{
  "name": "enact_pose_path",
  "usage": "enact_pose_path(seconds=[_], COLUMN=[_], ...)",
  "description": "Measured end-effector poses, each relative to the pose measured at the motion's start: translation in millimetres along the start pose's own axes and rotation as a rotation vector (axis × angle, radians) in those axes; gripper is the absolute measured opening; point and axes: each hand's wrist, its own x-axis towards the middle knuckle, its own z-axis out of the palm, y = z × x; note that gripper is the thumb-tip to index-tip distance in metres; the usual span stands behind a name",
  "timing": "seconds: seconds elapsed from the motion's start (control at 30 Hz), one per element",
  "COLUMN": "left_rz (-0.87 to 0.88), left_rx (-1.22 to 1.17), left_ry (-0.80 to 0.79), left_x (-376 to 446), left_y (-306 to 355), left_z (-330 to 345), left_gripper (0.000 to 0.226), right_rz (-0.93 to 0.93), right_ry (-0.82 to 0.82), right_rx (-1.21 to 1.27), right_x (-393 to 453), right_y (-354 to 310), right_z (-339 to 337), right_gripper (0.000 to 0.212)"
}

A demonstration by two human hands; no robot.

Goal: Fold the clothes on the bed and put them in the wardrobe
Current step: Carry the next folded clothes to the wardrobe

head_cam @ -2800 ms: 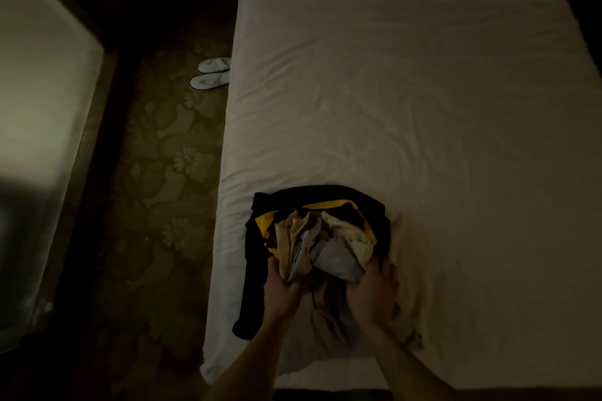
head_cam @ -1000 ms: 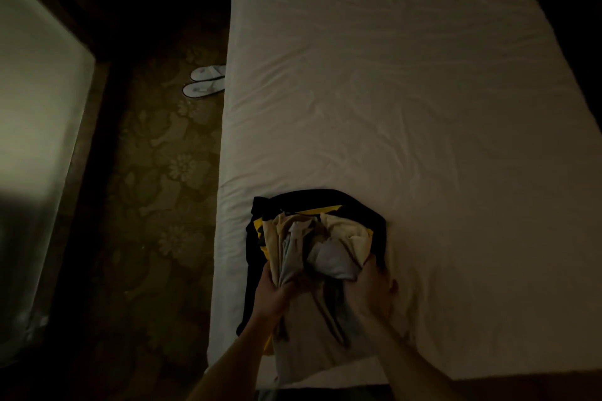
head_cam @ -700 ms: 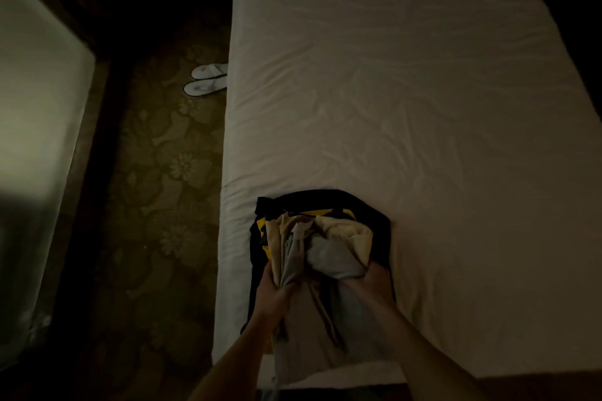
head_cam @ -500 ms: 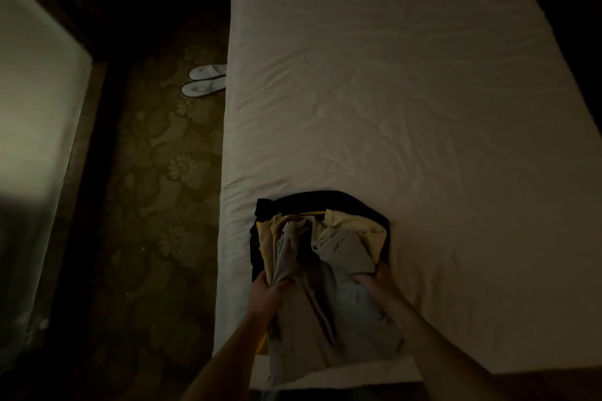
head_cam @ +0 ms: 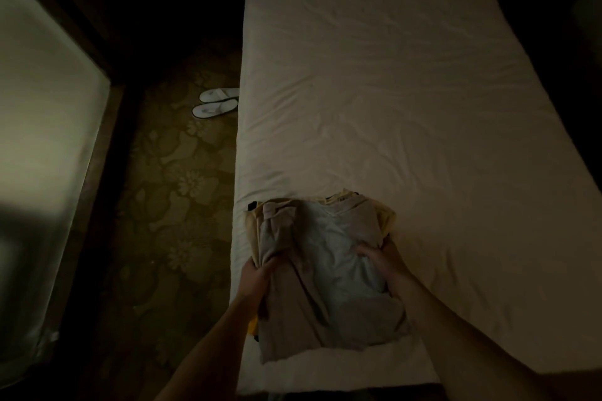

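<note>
both our hands clutch the pile of clothes at the bed's near left corner: left hand bunching its left edge, right hand its right.

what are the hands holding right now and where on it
Both hold the beige shirt on the clothes pile: the left hand grips its bunched left edge, the right hand grips its right edge.

Bed sheet white. Top garment grey-beige, pale yellow garment under it. Slippers white. Carpet olive, floral pattern.
</note>
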Motion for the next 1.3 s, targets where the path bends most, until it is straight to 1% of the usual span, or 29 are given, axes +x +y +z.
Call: enact_pose_path(seconds=[0.07,0.17,0.27,0.33,0.4,0.43,0.5,0.57,0.6,0.77,0.83,0.97,1.0,1.13,1.23,1.27,1.3], left_rz=[-0.007,-0.004,0.032,0.067,0.103,0.113,0.143,0.162,0.179,0.227,0.243,0.271,0.269,0.286,0.287,0.291,0.297], left_rx=[-0.012,-0.021,-0.031,-0.057,-0.088,-0.104,-0.141,-0.175,-0.196,-0.335,-0.408,-0.537,-0.553,-0.67,-0.78,-0.815,-0.853], left_ry=[-0.011,-0.015,0.015,0.043,0.074,0.082,0.102,0.159,0.195,0.262,0.303,0.357,0.366,0.487,0.563,0.585,0.604], left_x=[-7,-19,-38,-56,-74,-85,-105,-127,-136,-179,-196,-226,-232,-262,-283,-292,-300], left_y=[5,15,28,40,51,58,65,69,69,61,56,49,48,24,-4,-14,-24], left_z=[-7,-23,-44,-58,-75,-83,-99,-114,-121,-153,-165,-189,-194,-218,-235,-241,-247], left_gripper=[0.07,0.073,0.068,0.072,0.078,0.076,0.065,0.054,0.053,0.058,0.064,0.068,0.07,0.075,0.076,0.077,0.079], right_rz=[-0.019,-0.057,-0.101,-0.139,-0.172,-0.192,-0.227,-0.248,-0.258,-0.344,-0.379,-0.44,-0.456,-0.516,-0.54,-0.549,-0.548], right_ry=[-0.018,-0.032,-0.046,-0.07,-0.092,-0.103,-0.138,-0.182,-0.204,-0.281,-0.311,-0.422,-0.443,-0.581,-0.689,-0.726,-0.763], right_rx=[0.023,0.032,0.056,0.063,0.063,0.058,0.048,0.037,0.028,0.007,-0.009,-0.082,-0.094,-0.215,-0.293,-0.32,-0.348], right_x=[-8,-26,-49,-67,-88,-97,-115,-132,-138,-167,-182,-201,-204,-229,-252,-257,-264], right_y=[-8,-24,-44,-58,-74,-82,-95,-106,-109,-120,-122,-129,-132,-138,-134,-129,-123], right_z=[2,9,22,31,42,49,63,80,88,127,144,174,180,213,243,255,265], right_gripper=[0.075,0.081,0.086,0.084,0.077,0.073,0.068,0.063,0.061,0.058,0.059,0.06,0.058,0.051,0.031,0.03,0.034])
